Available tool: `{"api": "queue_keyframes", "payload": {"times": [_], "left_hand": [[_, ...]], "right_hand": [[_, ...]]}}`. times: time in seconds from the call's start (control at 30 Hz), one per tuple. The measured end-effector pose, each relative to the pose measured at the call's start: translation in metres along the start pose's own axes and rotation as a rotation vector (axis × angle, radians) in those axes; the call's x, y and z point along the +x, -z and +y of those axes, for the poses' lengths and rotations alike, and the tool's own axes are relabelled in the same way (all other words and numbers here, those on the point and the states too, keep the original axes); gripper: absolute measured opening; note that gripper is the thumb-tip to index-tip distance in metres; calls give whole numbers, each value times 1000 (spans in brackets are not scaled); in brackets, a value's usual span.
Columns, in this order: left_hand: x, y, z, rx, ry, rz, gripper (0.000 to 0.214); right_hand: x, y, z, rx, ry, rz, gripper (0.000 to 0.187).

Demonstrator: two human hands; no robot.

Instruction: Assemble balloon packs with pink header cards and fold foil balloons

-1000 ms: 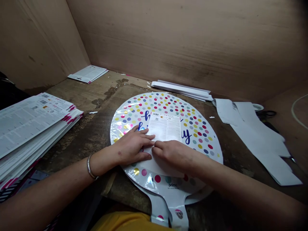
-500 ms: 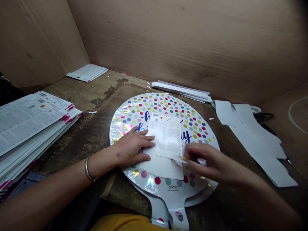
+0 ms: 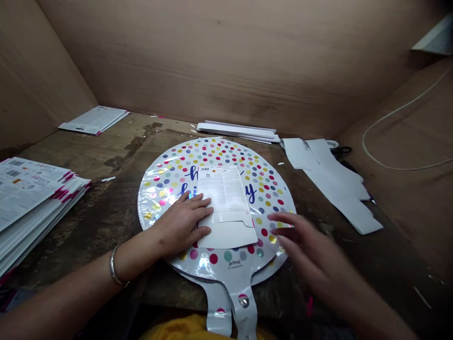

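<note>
a round foil balloon (image 3: 215, 208) with coloured polka dots and blue "happy birthday" lettering lies flat in the middle of the desk (image 3: 88, 156), near its front edge. its two tails (image 3: 231, 309) point toward the person and hang past that edge. a printed sheet (image 3: 222, 191) sits on the balloon's centre, over part of the lettering, with a white flap (image 3: 226, 234) at its lower end.

left hand (image 3: 180, 226) lies flat on the balloon against the sheet's left side, fingers (image 3: 198, 208) slightly spread, pressing down, not gripping. a metal bangle (image 3: 115, 267) sits on the left wrist. right hand (image 3: 304, 245) is blurred, raised just off the balloon's lower right rim, fingers (image 3: 279, 226) spread wide, nothing visible in them.

a thick stack of printed sheets (image 3: 31, 198) sits at the desk's left edge, a smaller stack (image 3: 95, 119) in the back left corner. white paper strips (image 3: 237, 131) lie along the back edge. loose white paper pieces (image 3: 329, 179) lie toward the right edge, with black-handled scissors (image 3: 341, 151) just behind them. a pale cable (image 3: 389, 146) lies against the right wall. a yellow garment (image 3: 198, 330) shows at the bottom.
</note>
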State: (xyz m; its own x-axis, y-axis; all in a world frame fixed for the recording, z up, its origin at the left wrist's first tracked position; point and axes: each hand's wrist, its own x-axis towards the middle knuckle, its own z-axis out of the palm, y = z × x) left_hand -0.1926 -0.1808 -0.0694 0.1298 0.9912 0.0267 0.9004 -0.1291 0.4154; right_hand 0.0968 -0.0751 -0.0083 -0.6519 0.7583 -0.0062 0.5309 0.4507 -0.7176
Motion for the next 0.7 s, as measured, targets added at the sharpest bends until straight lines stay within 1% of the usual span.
{"api": "queue_keyframes", "payload": {"times": [0.03, 0.1, 0.13, 0.17, 0.2, 0.23, 0.3, 0.33, 0.4, 0.43, 0.47, 0.5, 0.6, 0.63, 0.7], "left_hand": [[0, 0, 1, 11, 8, 1, 47], [-2, 1, 0, 32, 22, 1, 47], [-3, 2, -2, 40, 27, 3, 47], [-4, 2, -5, 45, 30, 6, 47], [-4, 3, -8, 47, 30, 10, 47], [-4, 4, -10, 45, 28, 13, 48], [-3, 4, -14, 42, 19, 13, 56], [-3, 4, -14, 43, 11, 10, 63], [-2, 2, -9, 56, 2, 29, 81], [-2, 0, -4, 65, 0, 56, 87], [-3, -2, 2, 74, -4, 98, 88], [-5, -5, 8, 80, -17, 137, 81], [-10, -15, 25, 103, -92, 205, 35], [-12, -17, 29, 118, -113, 219, 24], [-15, -22, 32, 147, -130, 246, 22]], "right_hand": [[16, -17, -10, 15, -21, -103, 40], [41, -42, -20, 69, -110, -172, 47], [49, -49, -21, 98, -140, -201, 49], [53, -54, -20, 109, -141, -221, 51], [54, -56, -17, 96, -108, -241, 53], [53, -57, -13, 56, -46, -257, 56], [47, -58, -6, -84, 115, -237, 61], [44, -59, -3, -153, 185, -214, 61], [40, -65, 2, -259, 285, -167, 56], [39, -68, 4, -301, 321, -143, 52], [39, -71, 5, -336, 352, -125, 48], [39, -74, 6, -361, 377, -113, 46], [39, -77, 7, -399, 423, -84, 42], [39, -77, 6, -403, 434, -73, 41], [38, -75, 3, -397, 450, -41, 39]]}}
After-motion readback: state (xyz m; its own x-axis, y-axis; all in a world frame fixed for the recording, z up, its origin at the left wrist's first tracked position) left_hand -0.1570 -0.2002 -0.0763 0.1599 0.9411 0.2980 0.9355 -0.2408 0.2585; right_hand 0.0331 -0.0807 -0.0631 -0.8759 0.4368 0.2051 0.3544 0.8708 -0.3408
